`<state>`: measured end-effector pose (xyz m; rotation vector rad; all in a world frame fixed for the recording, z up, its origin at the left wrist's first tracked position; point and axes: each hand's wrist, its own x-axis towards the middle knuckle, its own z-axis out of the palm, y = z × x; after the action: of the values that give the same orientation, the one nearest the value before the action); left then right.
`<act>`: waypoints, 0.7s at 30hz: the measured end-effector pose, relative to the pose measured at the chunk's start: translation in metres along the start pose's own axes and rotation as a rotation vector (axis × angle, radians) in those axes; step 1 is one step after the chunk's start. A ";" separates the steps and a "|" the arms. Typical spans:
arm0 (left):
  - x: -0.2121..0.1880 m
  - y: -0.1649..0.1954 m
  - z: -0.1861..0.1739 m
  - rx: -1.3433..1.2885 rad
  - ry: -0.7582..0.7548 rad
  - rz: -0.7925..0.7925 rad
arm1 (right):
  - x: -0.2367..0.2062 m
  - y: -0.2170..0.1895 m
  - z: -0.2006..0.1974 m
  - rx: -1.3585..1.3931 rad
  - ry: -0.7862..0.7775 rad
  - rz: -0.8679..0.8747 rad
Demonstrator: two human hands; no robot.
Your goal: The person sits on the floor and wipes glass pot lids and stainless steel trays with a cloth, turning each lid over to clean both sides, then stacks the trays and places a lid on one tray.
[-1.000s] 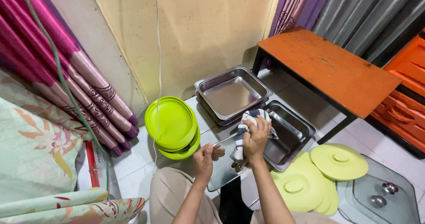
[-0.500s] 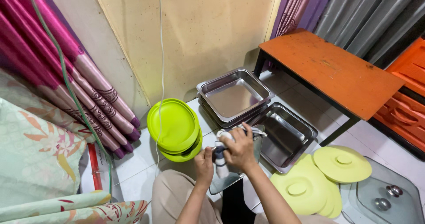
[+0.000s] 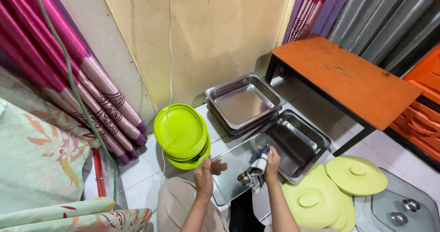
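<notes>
The left hand [image 3: 205, 171] grips the edge of a flat steel lid [image 3: 233, 170] held over the lap, fingers pinching it. The right hand [image 3: 271, 161] presses a cloth [image 3: 257, 168] against it, apparently near the knob. The lid could slip and clatter onto the steel trays [image 3: 298, 145] if the one-edge grip loosens.

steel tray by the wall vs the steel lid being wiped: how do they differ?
The steel tray by the wall is a deep pan lying mouth-up on a stack of like trays; the steel lid is a flat sheet with a knob, held tilted.
The tray lies untouched; the lid is gripped at its edge by the left hand, while the right hand presses a cloth on it.
Both are shiny, rectangular metal.
</notes>
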<state>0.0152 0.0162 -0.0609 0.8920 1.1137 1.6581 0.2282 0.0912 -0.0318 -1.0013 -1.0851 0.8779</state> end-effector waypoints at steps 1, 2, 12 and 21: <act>0.000 0.000 -0.004 -0.008 -0.006 0.000 | -0.010 0.001 -0.002 0.055 -0.004 0.038; 0.000 0.001 -0.007 -0.017 -0.012 0.000 | -0.014 0.002 -0.003 0.110 -0.008 0.075; 0.003 0.029 -0.050 -0.044 -0.287 -0.170 | -0.002 0.000 -0.015 -0.178 0.084 -0.004; 0.013 0.035 -0.035 0.185 -0.489 -0.149 | 0.034 -0.032 -0.027 -0.609 -0.011 -0.495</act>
<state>-0.0310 0.0126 -0.0389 1.2217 0.9698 1.1418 0.2652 0.1074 0.0044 -1.1391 -1.5687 0.1420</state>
